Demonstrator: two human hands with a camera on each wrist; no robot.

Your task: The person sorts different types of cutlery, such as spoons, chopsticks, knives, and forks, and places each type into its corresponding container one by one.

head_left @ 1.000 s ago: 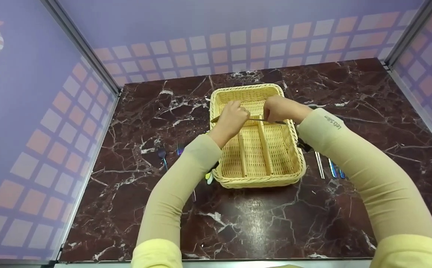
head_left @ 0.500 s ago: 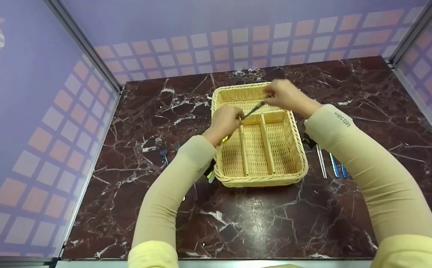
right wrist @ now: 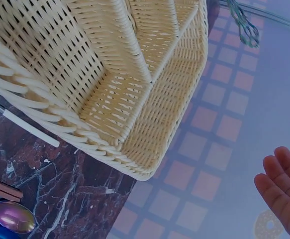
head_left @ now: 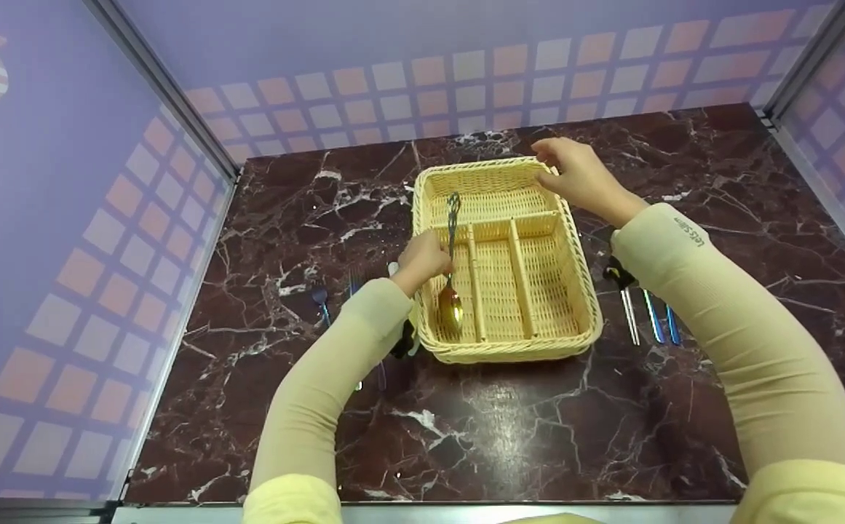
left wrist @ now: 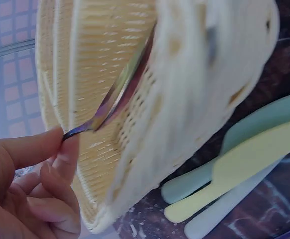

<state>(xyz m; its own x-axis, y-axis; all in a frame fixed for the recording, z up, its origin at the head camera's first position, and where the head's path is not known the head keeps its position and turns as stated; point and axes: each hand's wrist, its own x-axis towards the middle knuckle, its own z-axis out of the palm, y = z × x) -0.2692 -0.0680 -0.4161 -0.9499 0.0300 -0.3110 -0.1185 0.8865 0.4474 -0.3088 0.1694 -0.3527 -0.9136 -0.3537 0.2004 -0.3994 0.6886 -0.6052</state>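
Note:
My left hand (head_left: 426, 258) pinches a spoon (head_left: 450, 309) by its dark handle, between thumb and fingers. The spoon's shiny gold bowl points toward me, over the left front compartment of a pale wicker basket (head_left: 513, 352). In the left wrist view the bowl (left wrist: 127, 79) lies low against the basket's inner side; I cannot tell whether it touches the bottom. The handle's looped end (right wrist: 244, 27) shows in the right wrist view. My right hand (head_left: 575, 175) hovers by the basket's back right corner, fingers spread and holding nothing.
Forks (head_left: 320, 295) lie left of the basket. Close to its left side are green, yellow (left wrist: 254, 159) and white knives. On the right, slim silver and blue handles (head_left: 653, 316) lie partly under my sleeve, and a purple-gold spoon (right wrist: 14, 216) shows. Printed walls surround the marble table.
Both hands held the spoon crosswise before. The right hand has let go and moved back and right. The left hand has turned the spoon lengthwise and come nearer, over the left compartment.

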